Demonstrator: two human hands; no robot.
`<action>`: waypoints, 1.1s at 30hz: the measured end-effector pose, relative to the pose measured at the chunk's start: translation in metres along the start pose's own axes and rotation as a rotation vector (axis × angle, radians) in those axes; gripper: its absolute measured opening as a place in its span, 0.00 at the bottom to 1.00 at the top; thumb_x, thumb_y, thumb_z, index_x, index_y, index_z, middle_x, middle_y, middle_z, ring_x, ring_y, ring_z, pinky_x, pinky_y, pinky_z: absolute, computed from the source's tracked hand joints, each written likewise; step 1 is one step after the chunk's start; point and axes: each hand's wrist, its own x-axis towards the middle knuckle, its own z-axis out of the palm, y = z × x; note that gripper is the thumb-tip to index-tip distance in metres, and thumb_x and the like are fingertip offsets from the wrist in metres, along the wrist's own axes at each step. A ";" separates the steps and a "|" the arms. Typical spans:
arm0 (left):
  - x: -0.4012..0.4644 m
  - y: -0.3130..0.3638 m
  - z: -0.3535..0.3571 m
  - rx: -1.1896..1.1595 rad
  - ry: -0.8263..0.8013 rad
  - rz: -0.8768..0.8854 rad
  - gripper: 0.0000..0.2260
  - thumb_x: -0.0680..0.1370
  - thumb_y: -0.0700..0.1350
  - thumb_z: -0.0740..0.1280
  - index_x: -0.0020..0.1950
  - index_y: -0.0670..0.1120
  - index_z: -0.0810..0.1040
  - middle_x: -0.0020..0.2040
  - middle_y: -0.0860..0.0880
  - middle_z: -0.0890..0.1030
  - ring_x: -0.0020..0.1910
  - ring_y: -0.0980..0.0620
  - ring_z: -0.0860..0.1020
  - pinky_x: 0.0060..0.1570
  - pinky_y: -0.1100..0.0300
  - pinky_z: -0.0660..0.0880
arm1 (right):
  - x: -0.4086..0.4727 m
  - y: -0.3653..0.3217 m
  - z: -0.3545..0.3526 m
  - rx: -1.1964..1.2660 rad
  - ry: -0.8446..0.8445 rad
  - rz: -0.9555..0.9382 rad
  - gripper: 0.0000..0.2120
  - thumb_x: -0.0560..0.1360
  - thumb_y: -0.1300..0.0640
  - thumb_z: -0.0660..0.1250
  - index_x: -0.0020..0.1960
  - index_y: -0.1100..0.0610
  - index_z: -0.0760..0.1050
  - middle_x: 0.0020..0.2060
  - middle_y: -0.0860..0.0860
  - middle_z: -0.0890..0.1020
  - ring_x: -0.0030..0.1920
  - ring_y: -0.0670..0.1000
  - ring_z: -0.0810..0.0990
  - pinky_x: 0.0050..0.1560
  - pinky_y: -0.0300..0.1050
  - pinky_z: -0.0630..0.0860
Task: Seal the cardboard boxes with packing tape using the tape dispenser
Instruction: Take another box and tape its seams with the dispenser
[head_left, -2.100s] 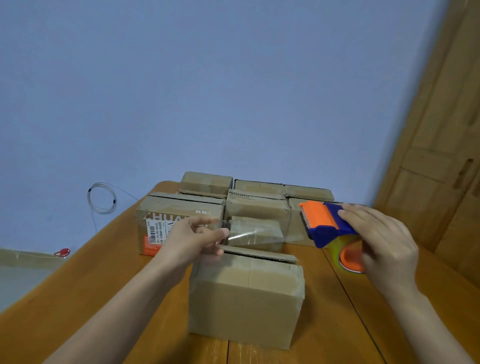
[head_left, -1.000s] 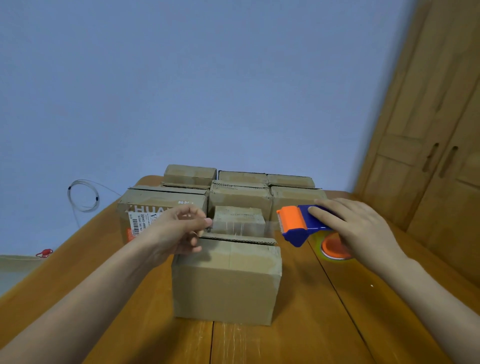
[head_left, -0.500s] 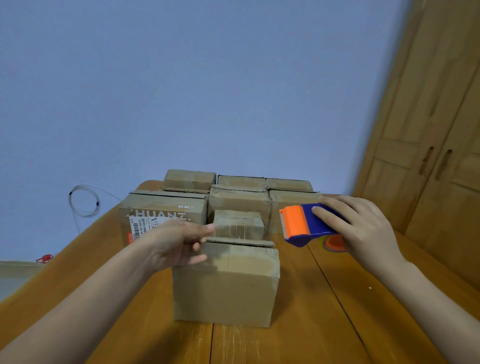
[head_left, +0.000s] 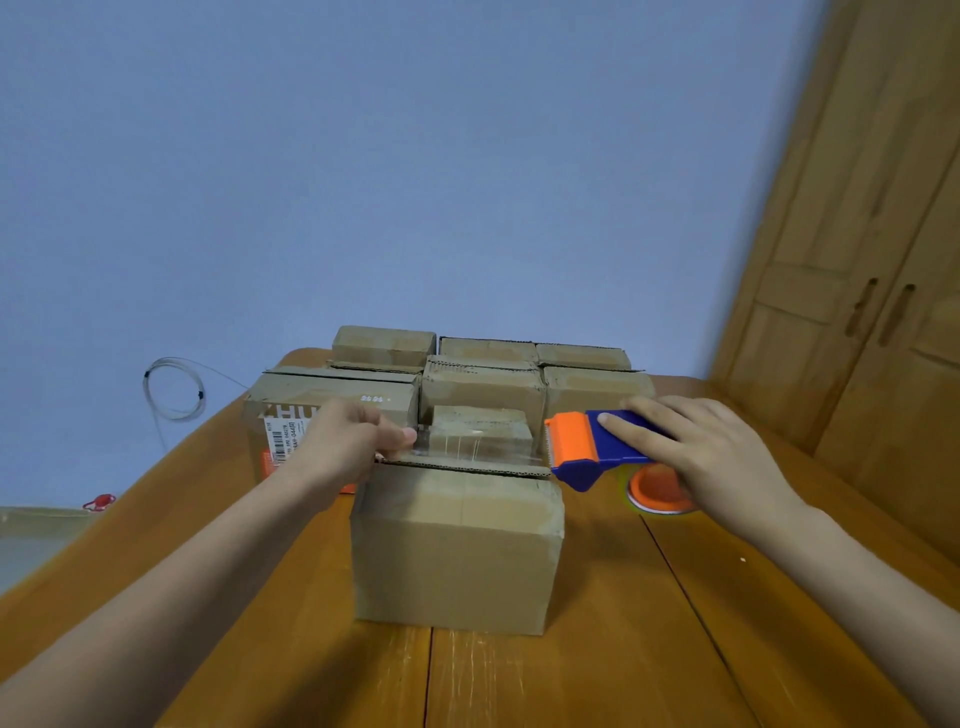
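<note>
Plain brown cardboard box (head_left: 457, 551) stands mid-bench. Left hand (head_left: 343, 447) fingers pinch the clear packing tape (head_left: 478, 449) end above its top; right hand (head_left: 711, 457) grips the blue-and-orange tape dispenser (head_left: 592, 447) beside its right edge.

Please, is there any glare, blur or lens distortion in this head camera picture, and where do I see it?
Head view: small glare streaks on the clear tape stretched between the left hand and the tape dispenser; wide-angle distortion leans the wooden doors; the picture looks slightly soft, mostly at the edges; light is even, with a soft shadow beside the front box.
</note>
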 end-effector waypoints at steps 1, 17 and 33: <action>0.001 -0.002 -0.001 0.027 -0.003 0.005 0.12 0.74 0.39 0.72 0.34 0.34 0.77 0.29 0.46 0.78 0.24 0.52 0.63 0.24 0.64 0.61 | -0.001 0.000 0.001 0.015 -0.010 -0.006 0.42 0.61 0.64 0.79 0.70 0.53 0.65 0.59 0.57 0.79 0.54 0.60 0.80 0.46 0.51 0.77; 0.005 -0.007 -0.031 -0.064 -0.065 -0.063 0.09 0.77 0.42 0.68 0.36 0.42 0.80 0.39 0.49 0.82 0.46 0.49 0.78 0.48 0.54 0.72 | -0.052 0.019 0.002 0.037 -0.069 0.140 0.49 0.53 0.71 0.81 0.69 0.52 0.65 0.58 0.57 0.80 0.52 0.62 0.81 0.44 0.56 0.78; 0.006 -0.033 -0.020 -0.482 -0.221 -0.221 0.08 0.77 0.36 0.62 0.37 0.39 0.71 0.53 0.30 0.80 0.53 0.37 0.81 0.52 0.52 0.79 | -0.038 0.026 0.007 -0.021 -0.040 0.123 0.48 0.52 0.70 0.81 0.67 0.54 0.66 0.56 0.59 0.81 0.50 0.63 0.81 0.44 0.57 0.78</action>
